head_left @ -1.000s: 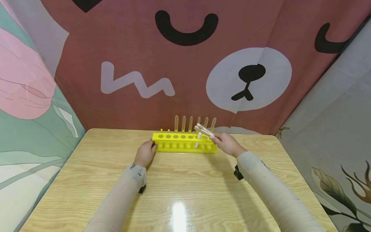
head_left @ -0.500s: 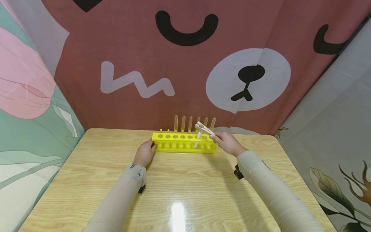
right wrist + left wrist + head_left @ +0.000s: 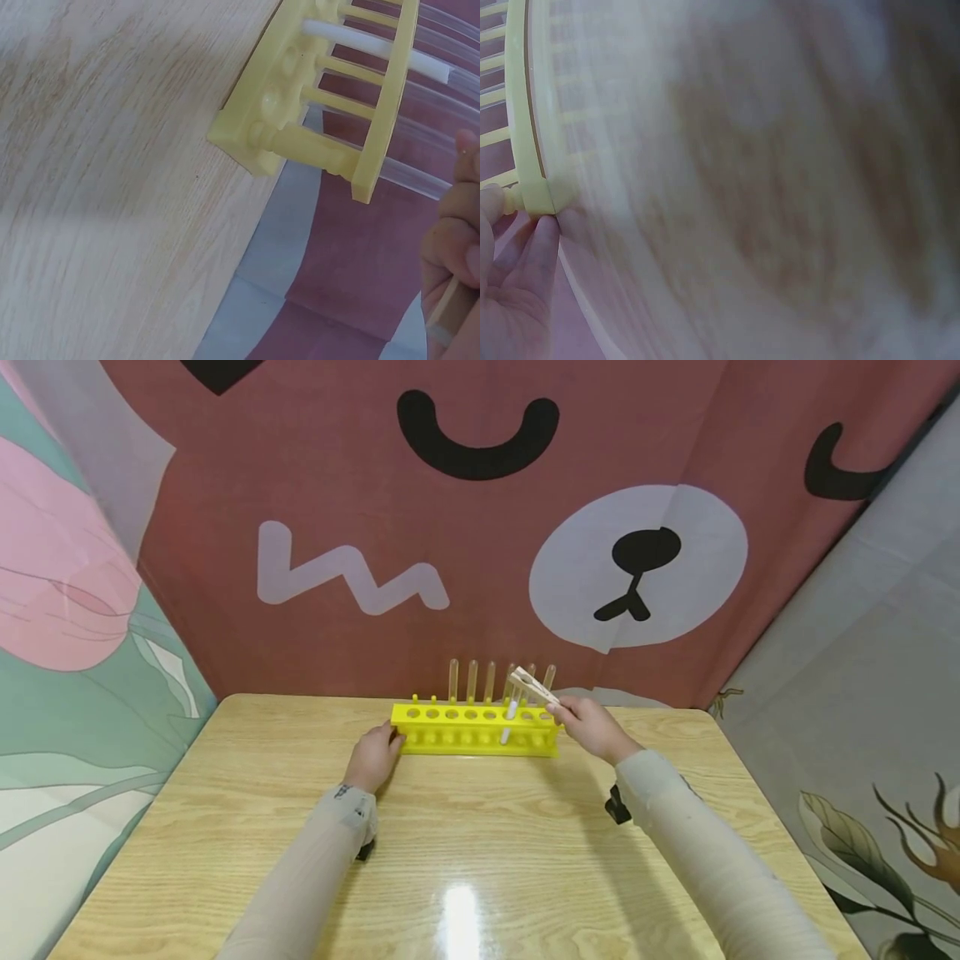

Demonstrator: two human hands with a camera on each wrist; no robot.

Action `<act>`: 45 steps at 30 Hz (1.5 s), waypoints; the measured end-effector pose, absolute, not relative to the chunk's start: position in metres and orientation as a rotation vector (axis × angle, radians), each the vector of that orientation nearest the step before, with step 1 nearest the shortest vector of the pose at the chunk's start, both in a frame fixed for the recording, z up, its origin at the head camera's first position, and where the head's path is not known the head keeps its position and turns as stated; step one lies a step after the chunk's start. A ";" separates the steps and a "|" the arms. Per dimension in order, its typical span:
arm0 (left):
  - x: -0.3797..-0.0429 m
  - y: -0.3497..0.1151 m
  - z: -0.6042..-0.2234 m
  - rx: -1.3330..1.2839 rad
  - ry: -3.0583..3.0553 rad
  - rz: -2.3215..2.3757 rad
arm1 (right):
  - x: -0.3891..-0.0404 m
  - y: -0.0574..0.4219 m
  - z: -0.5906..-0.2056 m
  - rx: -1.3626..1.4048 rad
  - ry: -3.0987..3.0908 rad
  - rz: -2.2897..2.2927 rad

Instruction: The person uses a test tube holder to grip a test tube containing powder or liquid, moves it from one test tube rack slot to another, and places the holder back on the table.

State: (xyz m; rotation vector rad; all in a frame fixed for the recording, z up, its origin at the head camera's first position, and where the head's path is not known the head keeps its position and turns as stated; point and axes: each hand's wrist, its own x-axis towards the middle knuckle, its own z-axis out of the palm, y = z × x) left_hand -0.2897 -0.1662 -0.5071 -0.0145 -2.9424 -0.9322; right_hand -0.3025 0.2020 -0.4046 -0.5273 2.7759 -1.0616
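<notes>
A yellow test tube rack (image 3: 435, 740) stands at the table's far side. My left hand (image 3: 372, 757) grips its left end; in the left wrist view, thumb and fingers (image 3: 536, 262) lie about the end of the rack. My right hand (image 3: 597, 731) holds a wooden test tube clamp (image 3: 534, 687) over the right part of the rack, its tip pointing up and left. A test tube with white contents (image 3: 511, 710) stands in the rack below the clamp's tip. I cannot tell whether the clamp grips its upper part. In the right wrist view, curled fingers (image 3: 450, 247) hold the handle.
Several clear test tubes (image 3: 453, 680) sit upside down on pegs along the rack's back. The wooden table (image 3: 420, 835) ends just behind the rack, against a printed cloth (image 3: 337, 643). More cloth hangs at both sides.
The clamp's tip has risen slightly and shifted a little right relative to the rack. My left hand keeps its grip on the rack. The white-filled tube stays in its hole.
</notes>
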 end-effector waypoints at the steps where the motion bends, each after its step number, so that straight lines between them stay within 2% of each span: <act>1: -0.289 -0.166 -0.507 -0.014 -2.944 -0.930 | -0.302 0.203 -0.405 -0.520 2.777 -1.072; 27: -0.290 -0.166 -0.510 -0.003 -2.940 -0.950 | -0.303 0.235 -0.430 -0.432 2.832 -1.282; 45: -0.287 -0.165 -0.505 -0.033 -2.917 -0.936 | -0.303 0.260 -0.452 -0.344 2.887 -1.256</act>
